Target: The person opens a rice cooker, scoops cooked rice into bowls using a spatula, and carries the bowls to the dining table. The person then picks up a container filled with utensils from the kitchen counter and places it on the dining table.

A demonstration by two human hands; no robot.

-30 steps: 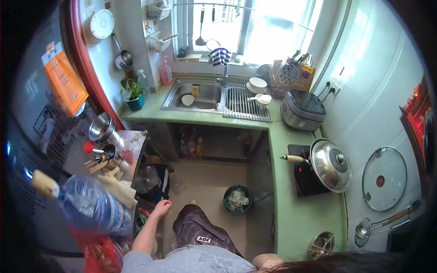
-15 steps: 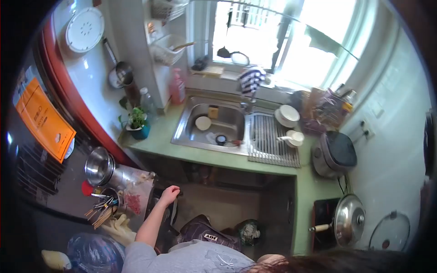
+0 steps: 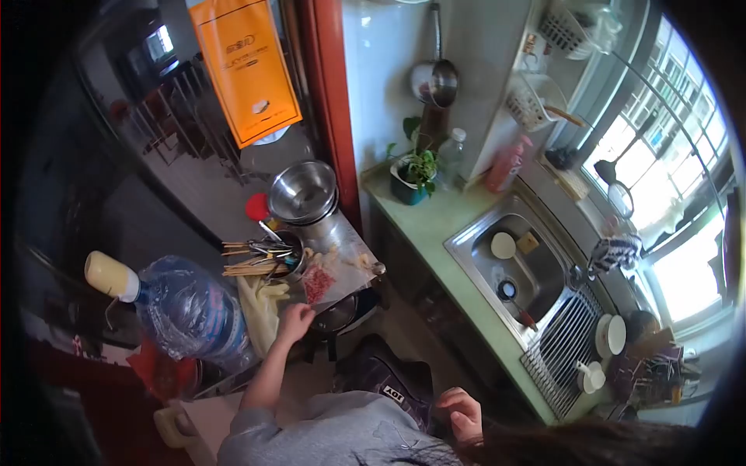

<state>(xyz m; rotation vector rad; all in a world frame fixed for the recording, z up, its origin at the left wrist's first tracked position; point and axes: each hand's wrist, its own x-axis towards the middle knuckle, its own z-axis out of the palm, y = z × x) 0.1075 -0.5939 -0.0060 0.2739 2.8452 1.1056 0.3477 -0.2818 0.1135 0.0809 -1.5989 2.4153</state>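
My left hand (image 3: 294, 321) hovers at the edge of a small side table (image 3: 351, 262), with its fingers curled together and nothing showing in them. Just beyond it lies a patch of chopped pinkish meat (image 3: 318, 283). A dark pan (image 3: 336, 314) sits to its right, and a pale yellow rubber glove (image 3: 266, 309) drapes to its left. Low in the view, my right hand (image 3: 461, 413) is beside my body with loosely bent fingers apart. It holds nothing I can see and is close to the dark apron (image 3: 373, 373).
Stacked steel bowls (image 3: 302, 194) and a holder of chopsticks (image 3: 260, 260) stand on the side table. A big plastic water bottle (image 3: 190, 307) is at left. The green counter (image 3: 423, 241) carries a sink (image 3: 497, 291), drying rack (image 3: 571, 342) and potted plant (image 3: 416, 175).
The view has turned left, so the sink now appears farther right and the side table is nearer the middle. My right hand has come into view. My left hand is now nearer the meat.
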